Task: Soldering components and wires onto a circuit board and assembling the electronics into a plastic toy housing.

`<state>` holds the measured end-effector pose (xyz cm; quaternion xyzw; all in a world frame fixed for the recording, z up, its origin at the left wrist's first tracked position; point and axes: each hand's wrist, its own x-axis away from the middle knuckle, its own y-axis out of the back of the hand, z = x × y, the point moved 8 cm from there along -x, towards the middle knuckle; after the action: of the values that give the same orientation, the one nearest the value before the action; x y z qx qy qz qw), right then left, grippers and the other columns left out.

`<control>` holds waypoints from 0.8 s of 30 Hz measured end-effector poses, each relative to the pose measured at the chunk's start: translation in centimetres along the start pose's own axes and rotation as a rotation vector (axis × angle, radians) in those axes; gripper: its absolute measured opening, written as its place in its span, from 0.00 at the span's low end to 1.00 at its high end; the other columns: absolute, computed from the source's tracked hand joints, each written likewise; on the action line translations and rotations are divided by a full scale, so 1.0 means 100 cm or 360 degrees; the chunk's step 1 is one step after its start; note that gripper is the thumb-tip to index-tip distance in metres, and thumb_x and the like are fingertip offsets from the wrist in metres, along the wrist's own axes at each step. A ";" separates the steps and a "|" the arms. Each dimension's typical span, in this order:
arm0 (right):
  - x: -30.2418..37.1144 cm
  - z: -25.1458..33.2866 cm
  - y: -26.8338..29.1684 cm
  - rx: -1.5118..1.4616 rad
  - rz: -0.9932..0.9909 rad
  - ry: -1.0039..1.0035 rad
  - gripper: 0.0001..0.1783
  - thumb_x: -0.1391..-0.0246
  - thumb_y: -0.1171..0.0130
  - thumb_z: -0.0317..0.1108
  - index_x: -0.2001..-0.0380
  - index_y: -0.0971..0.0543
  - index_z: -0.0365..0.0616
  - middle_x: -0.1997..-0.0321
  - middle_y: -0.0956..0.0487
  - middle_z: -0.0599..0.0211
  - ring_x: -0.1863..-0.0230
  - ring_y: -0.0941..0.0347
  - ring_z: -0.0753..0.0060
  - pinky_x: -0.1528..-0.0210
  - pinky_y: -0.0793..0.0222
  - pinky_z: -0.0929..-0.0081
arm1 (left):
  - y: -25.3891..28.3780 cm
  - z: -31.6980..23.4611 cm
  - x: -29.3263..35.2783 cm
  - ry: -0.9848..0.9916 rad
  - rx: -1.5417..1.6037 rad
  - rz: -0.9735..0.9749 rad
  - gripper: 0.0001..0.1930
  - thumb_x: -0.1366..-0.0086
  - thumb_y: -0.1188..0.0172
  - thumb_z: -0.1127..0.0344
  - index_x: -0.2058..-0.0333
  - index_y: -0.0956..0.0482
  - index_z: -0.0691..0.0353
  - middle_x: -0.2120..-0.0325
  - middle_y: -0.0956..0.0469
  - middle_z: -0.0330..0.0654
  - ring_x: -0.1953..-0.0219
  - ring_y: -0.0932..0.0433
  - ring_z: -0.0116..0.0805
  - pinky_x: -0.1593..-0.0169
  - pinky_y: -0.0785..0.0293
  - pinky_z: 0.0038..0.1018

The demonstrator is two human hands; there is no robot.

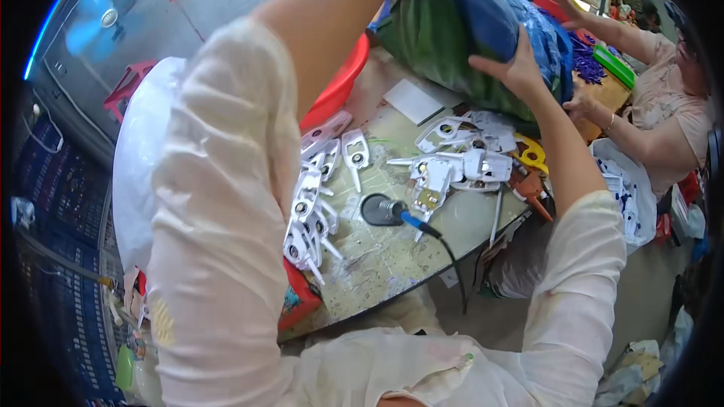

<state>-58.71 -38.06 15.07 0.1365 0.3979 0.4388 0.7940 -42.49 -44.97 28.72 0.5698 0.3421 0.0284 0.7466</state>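
A large bulging plastic bag (pixel 445 26), green and blue, is raised over the far side of the worktable (pixel 362 256). My right hand (pixel 516 71) holds its near side, thumb spread out across the plastic and the other fingers partly hidden against it. My left arm reaches up to the bag's top, where the hand passes out of the picture; only the wrist with a purple band shows. Below the bag lie several white plastic housings (pixel 460 166) with long tips, and another pile of them (pixel 309 211) lies at the left.
A soldering iron stand (pixel 381 209) with a black cable sits mid-table. Behind are a red basin (pixel 339 83) and a white pad (pixel 413 102). A yellow tape dispenser (pixel 530 153) lies at right. A co-worker (pixel 664 98) reaches in beside a white crate (pixel 626 196).
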 end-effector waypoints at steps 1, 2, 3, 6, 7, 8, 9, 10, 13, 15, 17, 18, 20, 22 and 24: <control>-0.013 -0.004 0.009 -0.0130 -0.0082 0.0032 0.78 0.77 0.29 0.68 0.34 0.59 0.34 0.31 0.52 0.41 0.29 0.57 0.48 0.31 0.58 0.56 | 0.000 -0.004 -0.020 0.0020 0.0183 -0.0067 0.17 0.37 0.48 0.62 0.56 0.26 0.68 0.66 0.21 0.49 0.63 0.23 0.42 0.57 0.28 0.35; -0.024 -0.005 0.016 -0.0280 -0.0176 0.0123 0.77 0.76 0.28 0.67 0.34 0.59 0.32 0.32 0.51 0.40 0.30 0.55 0.47 0.31 0.57 0.60 | -0.003 -0.009 -0.039 0.0042 0.0294 -0.0053 0.17 0.37 0.48 0.61 0.55 0.26 0.68 0.66 0.22 0.48 0.63 0.24 0.41 0.57 0.28 0.34; -0.036 -0.003 0.022 -0.0265 -0.0261 0.0227 0.75 0.73 0.27 0.64 0.34 0.60 0.30 0.32 0.51 0.40 0.30 0.54 0.49 0.32 0.54 0.68 | -0.008 -0.015 -0.057 0.0077 0.0409 -0.0029 0.17 0.37 0.48 0.61 0.55 0.26 0.68 0.65 0.22 0.47 0.63 0.24 0.39 0.57 0.28 0.33; -0.053 -0.034 0.035 -0.0524 -0.0448 0.0078 0.53 0.59 0.31 0.56 0.37 0.45 0.39 0.41 0.33 0.54 0.40 0.37 0.62 0.40 0.42 0.71 | -0.019 -0.034 -0.092 0.0164 0.0895 -0.0031 0.18 0.35 0.48 0.59 0.54 0.26 0.66 0.64 0.22 0.44 0.63 0.25 0.35 0.57 0.29 0.29; -0.060 -0.046 0.036 -0.0659 -0.0329 0.0027 0.50 0.57 0.32 0.55 0.38 0.42 0.40 0.44 0.30 0.56 0.43 0.33 0.63 0.42 0.40 0.72 | -0.021 -0.036 -0.095 0.0187 0.1072 -0.0046 0.18 0.35 0.48 0.58 0.53 0.26 0.66 0.63 0.22 0.44 0.63 0.26 0.33 0.57 0.29 0.28; -0.062 -0.053 0.039 -0.0812 -0.0252 0.0077 0.46 0.56 0.33 0.54 0.40 0.39 0.40 0.48 0.27 0.58 0.47 0.30 0.63 0.44 0.38 0.73 | -0.024 -0.036 -0.093 0.0227 0.1241 -0.0040 0.18 0.34 0.49 0.58 0.53 0.26 0.66 0.63 0.22 0.43 0.63 0.26 0.31 0.56 0.30 0.27; -0.064 -0.071 0.044 -0.0567 -0.0496 -0.0196 0.44 0.57 0.32 0.52 0.42 0.37 0.39 0.53 0.23 0.57 0.52 0.26 0.62 0.47 0.36 0.74 | -0.028 -0.034 -0.087 0.0257 0.1416 -0.0002 0.19 0.34 0.49 0.57 0.52 0.26 0.65 0.62 0.22 0.42 0.63 0.26 0.30 0.56 0.30 0.26; -0.069 -0.073 0.037 -0.0572 -0.0418 -0.0158 0.44 0.57 0.32 0.52 0.42 0.37 0.39 0.53 0.23 0.57 0.52 0.26 0.62 0.47 0.36 0.74 | -0.033 -0.031 -0.075 0.0271 0.1567 0.0112 0.19 0.33 0.49 0.57 0.52 0.25 0.65 0.62 0.23 0.41 0.62 0.27 0.28 0.56 0.30 0.25; -0.067 -0.062 0.048 0.0084 -0.0817 -0.0017 0.49 0.60 0.31 0.52 0.40 0.41 0.39 0.43 0.31 0.42 0.43 0.32 0.51 0.42 0.38 0.65 | -0.029 -0.012 -0.014 0.0157 0.1050 0.0275 0.28 0.39 0.45 0.51 0.47 0.29 0.66 0.57 0.23 0.47 0.57 0.24 0.39 0.50 0.30 0.34; -0.068 -0.030 0.040 0.0349 -0.0839 0.0381 0.52 0.62 0.30 0.52 0.39 0.43 0.37 0.39 0.38 0.40 0.38 0.40 0.46 0.38 0.42 0.61 | -0.018 -0.008 0.030 0.0039 0.0455 0.0485 0.41 0.43 0.45 0.39 0.42 0.36 0.69 0.50 0.27 0.57 0.50 0.26 0.46 0.47 0.31 0.34; -0.070 -0.016 0.031 0.0485 -0.0660 0.0421 0.48 0.62 0.35 0.42 0.37 0.44 0.44 0.36 0.41 0.41 0.35 0.45 0.44 0.37 0.45 0.57 | -0.015 -0.006 0.092 0.0183 0.0332 0.0923 0.39 0.42 0.44 0.42 0.42 0.37 0.68 0.50 0.27 0.57 0.50 0.26 0.47 0.47 0.31 0.34; -0.064 -0.005 0.031 0.0657 -0.0685 0.0504 0.47 0.61 0.37 0.40 0.37 0.44 0.45 0.36 0.42 0.41 0.35 0.46 0.43 0.36 0.46 0.55 | -0.002 -0.016 0.127 0.0044 0.0301 0.1010 0.37 0.41 0.44 0.43 0.42 0.37 0.67 0.51 0.27 0.57 0.51 0.25 0.46 0.48 0.30 0.35; -0.044 0.008 0.035 0.0618 -0.0624 0.0591 0.45 0.60 0.40 0.40 0.37 0.44 0.43 0.35 0.43 0.38 0.34 0.48 0.40 0.35 0.48 0.55 | 0.013 -0.018 0.204 0.0310 0.0224 0.1417 0.32 0.41 0.40 0.59 0.40 0.39 0.63 0.48 0.30 0.56 0.47 0.29 0.49 0.43 0.34 0.37; -0.010 0.024 0.038 0.0479 -0.0478 0.0732 0.41 0.58 0.41 0.40 0.39 0.40 0.41 0.37 0.41 0.37 0.34 0.48 0.41 0.34 0.50 0.57 | 0.056 -0.042 0.265 0.0088 0.0055 0.1201 0.30 0.42 0.39 0.61 0.42 0.36 0.62 0.46 0.31 0.53 0.45 0.32 0.49 0.43 0.35 0.36; 0.038 0.035 0.041 0.0155 -0.0156 0.0715 0.30 0.50 0.42 0.36 0.42 0.33 0.42 0.36 0.38 0.48 0.35 0.42 0.53 0.36 0.45 0.65 | 0.095 -0.051 0.320 0.0207 -0.0025 0.1103 0.29 0.42 0.39 0.62 0.43 0.35 0.62 0.45 0.32 0.52 0.43 0.34 0.48 0.42 0.36 0.36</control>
<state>-57.39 -32.21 17.72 0.0541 0.5915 0.3993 0.6984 -17.47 -23.58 21.06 0.6434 0.1749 0.3190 0.6736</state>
